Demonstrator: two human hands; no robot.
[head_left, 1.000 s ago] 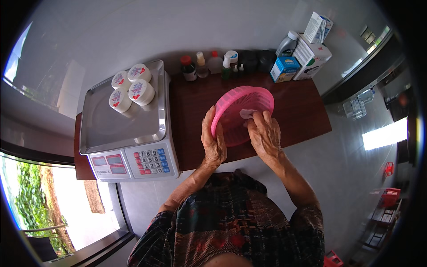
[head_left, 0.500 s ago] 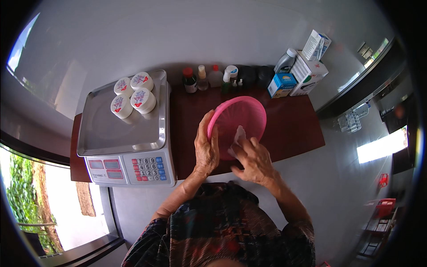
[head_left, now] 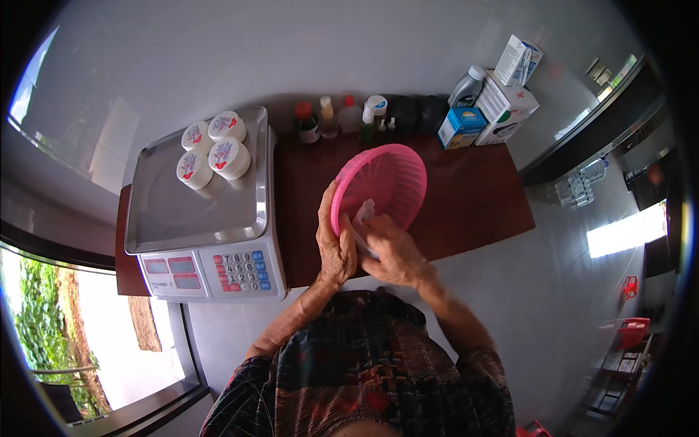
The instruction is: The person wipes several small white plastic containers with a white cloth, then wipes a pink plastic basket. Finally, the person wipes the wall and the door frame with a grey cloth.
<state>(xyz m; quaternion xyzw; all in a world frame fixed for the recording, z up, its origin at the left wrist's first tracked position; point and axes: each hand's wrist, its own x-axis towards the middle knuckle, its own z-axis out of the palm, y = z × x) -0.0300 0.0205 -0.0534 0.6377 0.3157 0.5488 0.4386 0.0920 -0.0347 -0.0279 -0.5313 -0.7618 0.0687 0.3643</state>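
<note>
A pink plastic basket (head_left: 409,169) with slotted sides is held tilted in front of me, its opening turned partly toward me. Gripping its left rim is my left hand (head_left: 335,244), thumb on the inside and fingers around the outside. My right hand (head_left: 392,249) is closed on a crumpled white cloth or tissue (head_left: 365,213) and presses it against the lower inside of the basket. Part of the white piece is hidden under the right fingers. The basket's lower edge is hidden behind both hands.
Left on the dark red table (head_left: 473,193) stands a scale (head_left: 211,273) with a steel tray carrying several white round tubs (head_left: 228,158). Along the wall are bottles (head_left: 306,124), and at the back right a blue carton (head_left: 462,128) beside a white box (head_left: 505,109).
The basket has shifted slightly left and up. My right hand, with the white piece, has moved left across the inside, closer to my left hand.
</note>
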